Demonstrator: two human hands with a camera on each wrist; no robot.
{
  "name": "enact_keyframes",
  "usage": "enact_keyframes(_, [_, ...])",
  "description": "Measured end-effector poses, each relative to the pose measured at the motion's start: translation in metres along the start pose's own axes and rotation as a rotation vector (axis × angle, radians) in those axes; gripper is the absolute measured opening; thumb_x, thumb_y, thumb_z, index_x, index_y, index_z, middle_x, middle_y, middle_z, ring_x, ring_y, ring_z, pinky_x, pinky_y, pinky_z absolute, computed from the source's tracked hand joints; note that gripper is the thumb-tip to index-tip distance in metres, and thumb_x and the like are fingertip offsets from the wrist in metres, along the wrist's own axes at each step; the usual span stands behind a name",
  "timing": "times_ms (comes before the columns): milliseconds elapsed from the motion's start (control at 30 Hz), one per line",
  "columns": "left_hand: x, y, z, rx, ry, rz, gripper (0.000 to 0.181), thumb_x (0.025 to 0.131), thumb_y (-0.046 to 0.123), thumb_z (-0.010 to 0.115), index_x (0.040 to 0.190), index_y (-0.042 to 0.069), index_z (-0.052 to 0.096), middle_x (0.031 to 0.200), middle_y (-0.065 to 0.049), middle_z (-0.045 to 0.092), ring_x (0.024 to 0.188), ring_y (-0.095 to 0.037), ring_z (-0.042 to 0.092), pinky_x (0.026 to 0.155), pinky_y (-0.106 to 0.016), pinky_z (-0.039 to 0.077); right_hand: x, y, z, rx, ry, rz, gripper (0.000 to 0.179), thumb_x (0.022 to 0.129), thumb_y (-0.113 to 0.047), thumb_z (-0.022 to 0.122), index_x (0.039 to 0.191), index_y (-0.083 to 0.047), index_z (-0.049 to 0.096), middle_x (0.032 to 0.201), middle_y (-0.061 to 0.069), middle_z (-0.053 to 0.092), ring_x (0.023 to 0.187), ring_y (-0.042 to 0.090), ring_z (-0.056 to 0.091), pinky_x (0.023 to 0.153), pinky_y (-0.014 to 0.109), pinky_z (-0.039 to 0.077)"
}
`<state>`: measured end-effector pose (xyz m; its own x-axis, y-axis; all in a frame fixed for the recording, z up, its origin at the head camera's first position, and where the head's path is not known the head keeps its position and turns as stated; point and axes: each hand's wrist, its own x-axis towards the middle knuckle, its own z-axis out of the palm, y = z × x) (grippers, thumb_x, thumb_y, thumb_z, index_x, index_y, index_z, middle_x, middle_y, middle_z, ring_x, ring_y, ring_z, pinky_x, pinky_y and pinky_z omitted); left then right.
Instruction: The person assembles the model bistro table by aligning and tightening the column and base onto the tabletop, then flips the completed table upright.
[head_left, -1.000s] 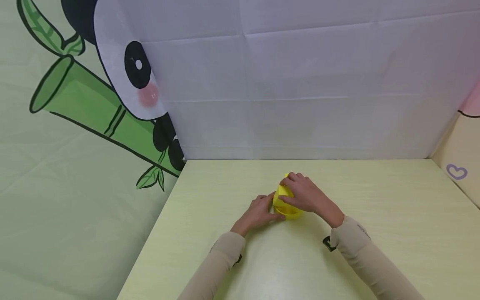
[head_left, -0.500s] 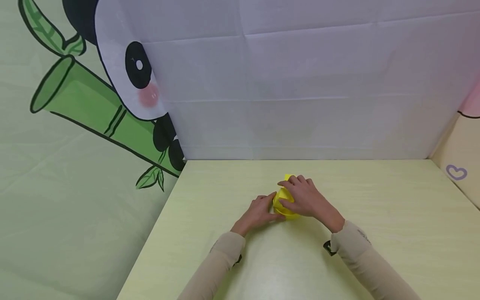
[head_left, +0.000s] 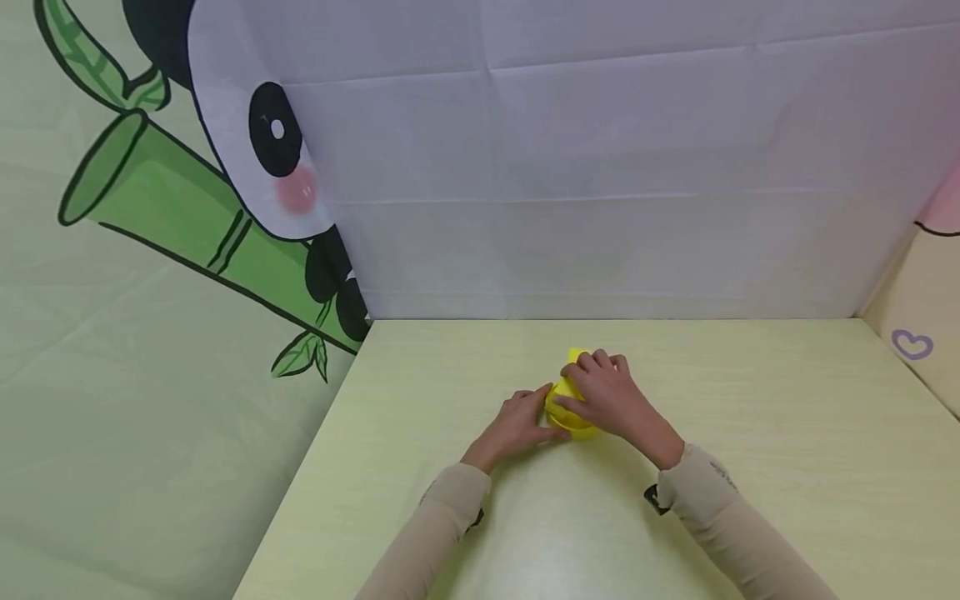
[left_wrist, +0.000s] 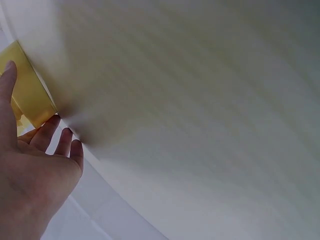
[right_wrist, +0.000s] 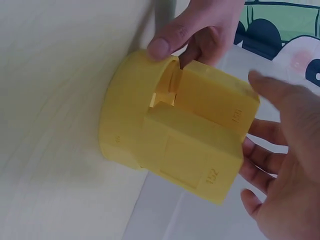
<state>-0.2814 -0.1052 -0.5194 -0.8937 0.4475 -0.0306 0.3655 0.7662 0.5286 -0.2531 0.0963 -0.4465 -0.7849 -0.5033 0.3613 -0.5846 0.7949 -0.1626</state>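
Observation:
A round yellow cup (right_wrist: 122, 115) stands on the table, and two yellow blocks with raised markings poke up out of it. The nearer block (right_wrist: 192, 155) in the right wrist view is marked 152; the other block (right_wrist: 215, 97) is beside it. My left hand (head_left: 517, 423) grips the cup from the left, its thumb (right_wrist: 160, 48) on the rim. From above, my right hand (head_left: 611, 393) pinches the upper end of the farther block, thumb on one corner and fingers on the far side. In the left wrist view, the cup's wall (left_wrist: 32, 95) shows beyond the left hand.
The pale table (head_left: 750, 467) runs back to a white cloth wall (head_left: 600, 192). A green cloth with a panda and bamboo print (head_left: 187, 200) hangs at the left. At the right is a printed panel with a purple heart (head_left: 912, 343).
My right hand has shifted slightly down; its index finger lifted, then curled back toward the blocks. More yellow shows behind that hand now. The left hand has stayed on the cup.

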Motion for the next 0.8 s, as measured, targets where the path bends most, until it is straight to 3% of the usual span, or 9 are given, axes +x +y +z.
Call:
enact_keyframes(233, [0.000,-0.001,0.000,-0.003,-0.005,-0.007,0.090,0.090,0.050,0.079,0.161,0.012,0.038,0.152,-0.006,0.054,0.141,-0.033,0.042,0.114,-0.053,0.037,-0.003,0.004,-0.007,0.049,-0.089,0.016,0.045,0.093,-0.027,0.074,0.131,-0.005,0.066,0.111,0.010,0.057,0.108,0.035,0.046,0.091,0.061,0.037])
enact_keyframes(333, [0.001,-0.001,0.000,-0.006,-0.005,-0.017,0.091,0.090,0.051,0.079,0.161,0.012,0.038,0.152,-0.006,0.054,0.141,-0.032,0.042,0.114,-0.053,0.038,-0.004,0.007,-0.008,0.060,-0.085,0.002,0.042,0.094,-0.026,0.076,0.129,-0.004,0.066,0.110,0.010,0.056,0.108,0.035,0.046,0.090,0.059,0.038])
enact_keyframes(533, [0.002,-0.001,0.001,-0.002,-0.002,0.000,0.089,0.091,0.050,0.078,0.161,0.012,0.038,0.152,-0.005,0.054,0.141,-0.033,0.042,0.115,-0.054,0.036,-0.003,0.008,-0.008,0.075,-0.073,-0.016,0.049,0.093,-0.037,0.078,0.127,-0.004,0.066,0.107,0.010,0.057,0.106,0.034,0.048,0.088,0.058,0.039])
enact_keyframes(700, [0.002,0.001,0.000,-0.011,0.001,0.000,0.090,0.090,0.050,0.079,0.161,0.012,0.038,0.151,-0.005,0.054,0.141,-0.032,0.042,0.114,-0.053,0.037,-0.004,0.012,-0.011,0.082,-0.100,-0.037,0.049,0.089,-0.023,0.077,0.132,-0.004,0.064,0.112,0.012,0.058,0.107,0.035,0.048,0.087,0.057,0.040])
enact_keyframes(800, [0.004,0.002,0.000,-0.010,0.002,-0.006,0.090,0.090,0.050,0.079,0.161,0.013,0.038,0.151,-0.004,0.054,0.141,-0.032,0.043,0.114,-0.053,0.037,-0.004,0.015,-0.009,0.068,-0.088,-0.052,0.042,0.091,-0.021,0.079,0.127,-0.005,0.066,0.109,0.011,0.058,0.104,0.034,0.049,0.084,0.052,0.043])
